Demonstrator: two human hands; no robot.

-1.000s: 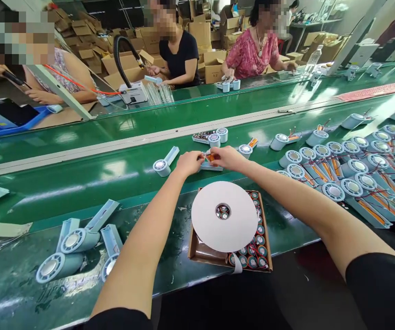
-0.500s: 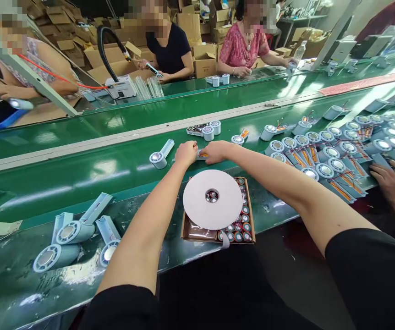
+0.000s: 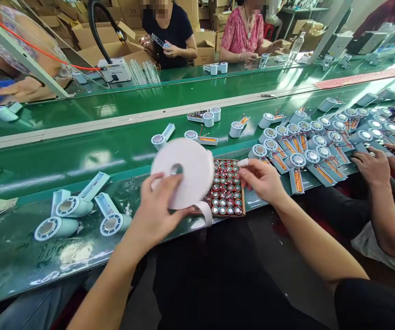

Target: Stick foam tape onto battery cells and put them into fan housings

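My left hand (image 3: 159,199) grips a large roll of white tape (image 3: 194,172) through its centre hole, tilted above the bench. A loose tail (image 3: 205,213) hangs from the roll's lower edge. My right hand (image 3: 261,181) has thumb and fingers pinched, with a short white piece of tape (image 3: 243,162) at the fingertips. Between my hands a shallow cardboard box (image 3: 244,208) holds rows of battery cells (image 3: 230,201) with red wires; the roll hides its left part. Beyond the roll, a light-blue fan body (image 3: 207,140) with an orange strip inside its handle lies on the green belt.
Fan housings (image 3: 56,229) lie at left on the bench. Many wired fan bodies (image 3: 297,160) crowd the right side, near a co-worker's hands (image 3: 372,165). Several more (image 3: 237,129) rest on the belt. Across it, people work beside a white machine (image 3: 115,71).
My hands have drawn back from the fan body on the belt. My left hand has lifted the tape roll off the box; my right hand has moved right of the box.
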